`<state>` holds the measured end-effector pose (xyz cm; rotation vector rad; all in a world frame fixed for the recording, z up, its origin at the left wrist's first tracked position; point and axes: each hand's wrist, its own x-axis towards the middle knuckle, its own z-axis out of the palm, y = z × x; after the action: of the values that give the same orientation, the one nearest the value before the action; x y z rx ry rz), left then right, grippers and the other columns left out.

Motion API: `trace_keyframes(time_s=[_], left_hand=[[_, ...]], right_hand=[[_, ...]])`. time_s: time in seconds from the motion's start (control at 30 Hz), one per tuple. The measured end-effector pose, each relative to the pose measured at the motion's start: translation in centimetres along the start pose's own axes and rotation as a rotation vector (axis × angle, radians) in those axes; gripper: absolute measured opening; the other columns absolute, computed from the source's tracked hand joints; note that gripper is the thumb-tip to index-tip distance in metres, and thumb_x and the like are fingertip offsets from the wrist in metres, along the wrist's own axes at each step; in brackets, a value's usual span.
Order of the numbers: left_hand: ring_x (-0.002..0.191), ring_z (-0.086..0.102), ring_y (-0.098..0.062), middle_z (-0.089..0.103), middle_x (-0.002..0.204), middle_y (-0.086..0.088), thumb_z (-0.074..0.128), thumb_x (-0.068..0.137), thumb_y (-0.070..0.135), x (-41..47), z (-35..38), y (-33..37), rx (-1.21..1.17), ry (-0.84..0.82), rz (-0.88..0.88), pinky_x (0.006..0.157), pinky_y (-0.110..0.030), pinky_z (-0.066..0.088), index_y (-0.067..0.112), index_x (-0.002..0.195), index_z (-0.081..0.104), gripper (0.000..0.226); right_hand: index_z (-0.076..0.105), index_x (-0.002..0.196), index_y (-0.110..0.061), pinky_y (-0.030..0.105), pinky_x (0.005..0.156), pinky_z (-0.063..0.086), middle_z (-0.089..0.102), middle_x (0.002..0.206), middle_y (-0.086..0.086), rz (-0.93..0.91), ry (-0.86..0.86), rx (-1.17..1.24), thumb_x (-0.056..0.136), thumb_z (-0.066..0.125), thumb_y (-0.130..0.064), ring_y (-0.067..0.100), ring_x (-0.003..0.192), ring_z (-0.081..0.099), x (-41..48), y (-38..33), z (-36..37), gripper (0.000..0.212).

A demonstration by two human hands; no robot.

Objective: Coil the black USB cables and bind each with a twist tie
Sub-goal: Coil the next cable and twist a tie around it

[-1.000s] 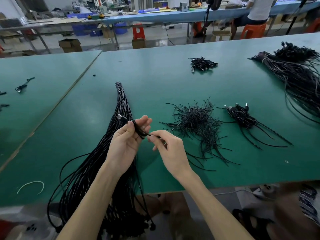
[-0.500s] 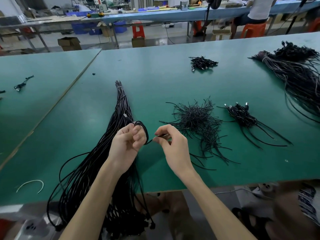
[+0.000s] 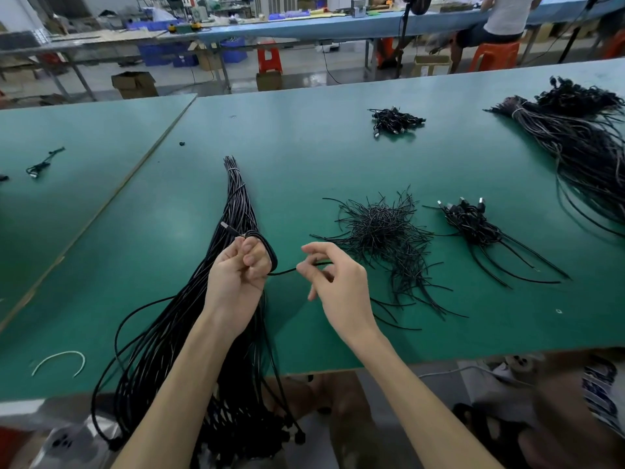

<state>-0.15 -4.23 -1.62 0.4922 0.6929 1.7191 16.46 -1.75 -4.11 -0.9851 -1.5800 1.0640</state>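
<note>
Left hand [image 3: 236,269]: fingers curled tight round a cable [image 3: 269,246], which is looped in a small coil about them. Its metal plug [image 3: 225,226] pokes out up and to the left.
Right hand [image 3: 341,286]: thumb and forefinger pinch the free run of the same cable, just beside the coil. The other fingers are loosely bent (nothing else shows in them).
Cable's place: raised above the green bench [image 3: 304,154], with a short stretch drawn between the two hands.
In the way: a long bundle [image 3: 233,198] of loose cables lies directly beneath the left hand and spills over the near edge. It is black on black, so the coil's lower side is hard to pick out, and the left forearm covers part of the bundle.
Twist ties [image 3: 382,228]: a tangled heap on the bench, just right of the right hand.
Coiled cables [image 3: 470,225]: a small pile beyond the ties, with a second pile [image 3: 394,120] farther back.
Right edge: a large heap of cables [image 3: 575,140], cut off by the frame.
Left side: a white curved strip [image 3: 57,358] near the front edge.
Background: a seated person [image 3: 504,15].
</note>
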Motion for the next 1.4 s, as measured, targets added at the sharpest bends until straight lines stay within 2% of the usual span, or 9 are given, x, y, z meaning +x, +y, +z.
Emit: trace_keyframes(time_s=[0.13, 0.23, 0.33, 0.53, 0.73, 0.87, 0.97, 1.2, 1.4], left_hand=[[0.051, 0.034, -0.005, 0.039, 0.064, 0.005, 0.043, 0.102, 0.007, 0.1, -0.2, -0.2, 0.071, 0.026, 0.037, 0.046, -0.016, 0.033, 0.015, 0.074, 0.047, 0.030], [0.055, 0.036, -0.006, 0.041, 0.069, 0.004, 0.045, 0.104, 0.015, -0.2, 0.0, -0.6, 0.145, -0.055, 0.011, 0.050, -0.016, 0.035, 0.015, 0.074, 0.055, 0.032], [0.057, 0.042, -0.008, 0.047, 0.072, 0.004, 0.041, 0.109, 0.012, -0.5, 0.2, -1.2, 0.326, -0.196, -0.002, 0.062, -0.018, 0.043, 0.021, 0.071, 0.062, 0.044], [0.071, 0.059, -0.015, 0.062, 0.083, -0.002, 0.044, 0.108, 0.020, -0.2, -0.1, -1.3, 0.393, -0.196, 0.004, 0.079, -0.028, 0.056, 0.012, 0.084, 0.066, 0.033], [0.085, 0.071, -0.019, 0.073, 0.091, -0.006, 0.055, 0.097, 0.028, 0.0, -0.4, -1.2, 0.329, -0.039, 0.007, 0.084, -0.032, 0.060, 0.008, 0.090, 0.065, 0.024], [0.098, 0.076, -0.026, 0.075, 0.098, -0.012, 0.049, 0.104, 0.018, 0.2, -0.5, -1.0, 0.205, 0.046, 0.030, 0.082, -0.029, 0.060, 0.001, 0.094, 0.060, 0.023], [0.109, 0.074, -0.030, 0.076, 0.105, -0.014, 0.043, 0.108, 0.014, 0.3, -0.6, -1.0, 0.190, 0.025, 0.012, 0.084, -0.029, 0.060, -0.001, 0.097, 0.059, 0.024], [0.122, 0.067, -0.035, 0.071, 0.123, -0.021, 0.051, 0.098, 0.015, 0.4, -0.7, -1.1, 0.194, -0.071, -0.007, 0.093, -0.031, 0.058, -0.004, 0.109, 0.057, 0.023], [0.119, 0.068, -0.035, 0.072, 0.121, -0.022, 0.047, 0.103, 0.011, 0.0, -0.3, -1.0, 0.234, -0.065, -0.006, 0.092, -0.031, 0.058, -0.006, 0.108, 0.060, 0.021]], right_hand=[[0.071, 0.117, -0.024, 0.023, 0.050, 0.043, 0.070, 0.097, -0.015, -0.043, 0.106, -0.017, 0.100, 0.068, -0.024, 0.012, 0.045, 0.054, -0.1, 0.0, -0.1, 0.017], [0.072, 0.112, -0.021, 0.021, 0.065, 0.049, 0.069, 0.097, -0.009, -0.148, 0.162, -0.088, 0.104, 0.062, -0.025, 0.014, 0.072, 0.063, -0.2, -0.3, 0.0, 0.014], [0.071, 0.114, -0.017, 0.012, 0.074, 0.044, 0.064, 0.102, -0.007, -0.245, 0.080, -0.195, 0.104, 0.061, -0.028, 0.010, 0.081, 0.059, -0.3, -0.4, 0.2, 0.018], [0.056, 0.147, -0.013, 0.026, 0.107, 0.045, 0.064, 0.129, -0.004, -0.157, -0.127, -0.183, 0.110, 0.048, -0.031, 0.009, 0.120, 0.059, -0.3, -0.4, 0.4, 0.042], [0.061, 0.140, -0.016, 0.023, 0.094, 0.053, 0.069, 0.127, -0.007, -0.090, -0.215, -0.136, 0.105, 0.059, -0.031, 0.005, 0.111, 0.064, -0.3, -0.5, 0.6, 0.038], [0.067, 0.119, -0.015, 0.019, 0.074, 0.052, 0.074, 0.096, -0.007, -0.049, -0.182, -0.201, 0.105, 0.060, -0.023, 0.003, 0.074, 0.063, -0.1, 0.1, 0.6, 0.017], [0.066, 0.099, -0.015, 0.013, 0.056, 0.039, 0.070, 0.074, -0.006, -0.056, -0.152, -0.191, 0.105, 0.059, -0.019, 0.004, 0.053, 0.053, -0.2, 0.1, 0.6, 0.010], [0.067, 0.098, -0.014, 0.010, 0.058, 0.039, 0.067, 0.071, -0.005, -0.075, -0.101, -0.203, 0.104, 0.062, -0.017, -0.002, 0.057, 0.055, -0.1, 0.0, 0.5, 0.008], [0.059, 0.122, -0.018, 0.018, 0.070, 0.048, 0.072, 0.081, -0.010, -0.051, -0.121, -0.227, 0.104, 0.062, -0.026, 0.001, 0.073, 0.065, 0.0, 0.2, 0.5, 0.020]])
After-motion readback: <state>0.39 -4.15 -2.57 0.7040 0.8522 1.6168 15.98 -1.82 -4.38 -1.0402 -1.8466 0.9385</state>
